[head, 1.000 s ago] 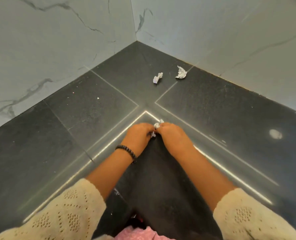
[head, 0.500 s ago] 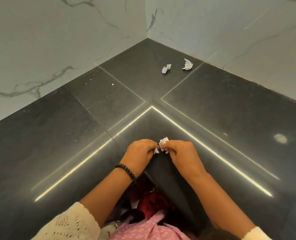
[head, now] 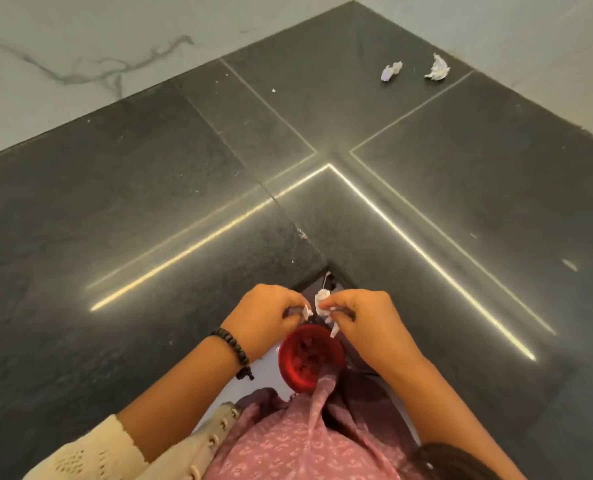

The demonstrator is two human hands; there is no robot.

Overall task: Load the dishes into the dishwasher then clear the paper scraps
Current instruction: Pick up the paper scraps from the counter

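Here the person's left hand (head: 270, 315) and right hand (head: 360, 317) meet just off the inner corner of the dark grey stone bench (head: 149, 220), each with fingers clamped on small torn white paper scraps (head: 321, 303). The left fingers (head: 293, 311) are curled tight round a sliver that pokes out toward the right hand; the right fingers (head: 338, 308) pinch a crumpled wad, with a loose strip dangling below them. Holding both bits close together like this looks deliberate, probably so they fall as one.

Directly beneath the fingers, lower down off the bench, sits a round red bin (head: 310, 356) with pale bits already inside. I'd judge the hands are brought over it so the scraps can simply be let go into it.

Well beyond the fingers, up near the far corner where the pale marbled wall (head: 80, 46) meets the bench, two more crumpled white paper wads (head: 390, 71) lie side by side but apart, the second one (head: 437, 68) closer to the wall. A tiny white fleck (head: 273, 90) lies off to their left. Those, I reckon, remain to be gathered, so the clearing is only partly done. No dishes or dishwasher show from here.
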